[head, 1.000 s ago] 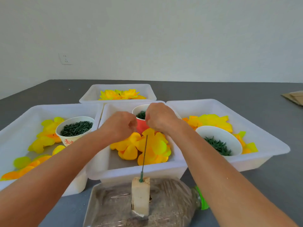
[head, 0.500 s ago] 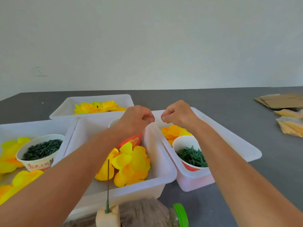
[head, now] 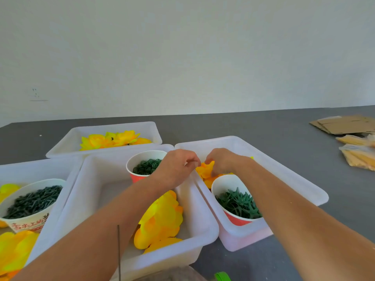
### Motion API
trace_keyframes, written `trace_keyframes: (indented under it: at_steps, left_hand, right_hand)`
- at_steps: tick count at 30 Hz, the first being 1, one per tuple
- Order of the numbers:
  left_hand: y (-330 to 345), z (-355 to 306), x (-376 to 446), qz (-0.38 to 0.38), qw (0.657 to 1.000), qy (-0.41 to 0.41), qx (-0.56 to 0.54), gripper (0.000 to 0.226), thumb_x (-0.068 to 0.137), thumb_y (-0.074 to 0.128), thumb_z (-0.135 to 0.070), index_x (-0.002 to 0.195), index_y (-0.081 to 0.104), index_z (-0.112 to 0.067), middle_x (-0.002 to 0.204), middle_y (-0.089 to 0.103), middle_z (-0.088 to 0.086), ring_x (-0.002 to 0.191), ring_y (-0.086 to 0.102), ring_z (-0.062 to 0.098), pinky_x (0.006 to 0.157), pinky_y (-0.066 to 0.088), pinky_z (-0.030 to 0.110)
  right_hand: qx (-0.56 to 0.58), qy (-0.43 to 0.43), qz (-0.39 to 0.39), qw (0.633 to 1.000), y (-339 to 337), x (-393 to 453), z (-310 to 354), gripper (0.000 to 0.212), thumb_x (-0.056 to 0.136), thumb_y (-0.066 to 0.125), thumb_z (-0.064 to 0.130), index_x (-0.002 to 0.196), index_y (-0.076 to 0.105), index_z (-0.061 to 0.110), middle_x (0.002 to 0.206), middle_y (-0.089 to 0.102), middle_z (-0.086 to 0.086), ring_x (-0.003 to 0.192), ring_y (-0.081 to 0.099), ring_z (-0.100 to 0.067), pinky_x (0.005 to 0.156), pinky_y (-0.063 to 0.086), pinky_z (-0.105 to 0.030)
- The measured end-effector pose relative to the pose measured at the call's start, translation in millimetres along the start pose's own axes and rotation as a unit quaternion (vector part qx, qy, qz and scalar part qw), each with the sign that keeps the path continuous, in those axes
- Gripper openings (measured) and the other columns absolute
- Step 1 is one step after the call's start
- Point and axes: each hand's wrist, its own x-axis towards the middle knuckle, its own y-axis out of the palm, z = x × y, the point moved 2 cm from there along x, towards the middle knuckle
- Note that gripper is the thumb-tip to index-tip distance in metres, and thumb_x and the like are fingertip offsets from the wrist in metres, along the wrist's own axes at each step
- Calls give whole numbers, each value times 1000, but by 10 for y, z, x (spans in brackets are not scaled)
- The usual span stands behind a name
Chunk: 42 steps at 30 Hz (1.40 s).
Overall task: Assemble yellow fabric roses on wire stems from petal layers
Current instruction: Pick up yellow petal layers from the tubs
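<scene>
My right hand (head: pixel 224 161) reaches into the right white bin (head: pixel 288 171) and grips a yellow-orange petal layer (head: pixel 206 170) on the pile there. My left hand (head: pixel 177 166) hovers over the rim between the middle and right bins, its curled fingertips pinching the same petal layer's left edge. Larger yellow petal layers (head: pixel 162 220) lie in the middle bin (head: pixel 188 238). A thin wire stem (head: pixel 119 250) stands upright at the bottom edge, under my left forearm. Finished yellow roses (head: pixel 111 138) lie in the back bin (head: pixel 67 142).
A cup of green rings (head: pixel 147 165) stands in the middle bin, a cup of green calyx pieces (head: pixel 237 203) in the right bin, a cup of dark green bits (head: pixel 32 201) in the left bin (head: pixel 40 165). Cardboard (head: pixel 345 124) and bagged yellow material (head: pixel 359 157) lie far right.
The view swung right and up. Both hands moved from over the middle bin's red cup to the right bin and dropped onto the petal pile, where they took hold of a petal layer.
</scene>
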Motion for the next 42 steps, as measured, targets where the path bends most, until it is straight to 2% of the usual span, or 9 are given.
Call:
trace_keyframes:
  at_steps: [3,6,12,19,22,27,30,36,42]
  left_hand:
    - [-7,9,-30,-2,1000,0,-3,23,93,49,-10,99,72,-9,104,69,0,86,47,3,69,27,6]
    - [-8,17,-39,-3,1000,-7,-14,23,94,50,-10,99,72,-8,105,69,1,87,48,4,69,28,8]
    - [-7,22,-51,-2,1000,-14,-15,22,93,51,-11,99,72,-8,104,69,3,87,49,6,67,28,8]
    - [6,43,-34,-1,1000,-18,8,21,93,53,-16,99,72,-9,102,69,4,88,52,10,67,29,11]
    - [14,40,-32,2,1000,-20,15,21,93,53,-17,98,72,-10,102,69,4,89,53,12,69,30,13]
    - [11,19,-21,-5,1000,-20,18,21,93,55,-19,96,72,-8,100,69,5,90,56,15,69,30,14]
    - [17,22,-28,4,1000,-21,19,22,93,54,-19,98,72,-9,102,69,5,95,58,18,72,33,16]
    - [23,31,-29,3,1000,-17,21,22,93,54,-21,97,72,-9,100,69,3,94,58,17,72,33,16]
    - [22,35,-44,8,1000,-15,19,22,94,53,-21,98,72,-9,101,69,5,94,58,18,73,32,16]
  right_hand:
    - [2,86,-83,993,-75,6,-168,42,80,67,20,121,57,22,127,54,-1,121,46,-26,99,41,-39]
    - [-8,120,-34,992,-11,-34,-342,50,77,74,21,122,54,13,124,55,-7,114,51,-28,92,44,-34]
    - [185,116,-73,973,-45,-46,-394,31,77,71,6,108,68,7,114,65,-12,109,59,-27,83,45,-27]
    - [437,130,-179,872,-113,-134,-479,16,82,71,14,94,71,3,106,68,-15,102,61,-28,89,46,-35]
    - [475,100,-187,854,-102,-140,-438,10,76,77,14,74,69,9,85,68,-8,82,58,-18,72,46,-26]
    - [425,6,-58,903,-44,-148,-209,17,75,77,32,74,72,16,78,71,4,79,61,-9,68,44,-22]
    - [456,55,-107,882,-111,-83,-347,20,82,70,34,76,69,15,75,69,3,77,59,-14,64,44,-24]
    - [101,155,-59,981,49,-121,-545,46,71,73,51,60,47,16,58,44,0,53,43,-13,47,31,-24]
    - [77,155,-28,984,14,-129,-513,29,66,73,15,59,46,11,57,45,-3,51,45,-16,44,35,-22]
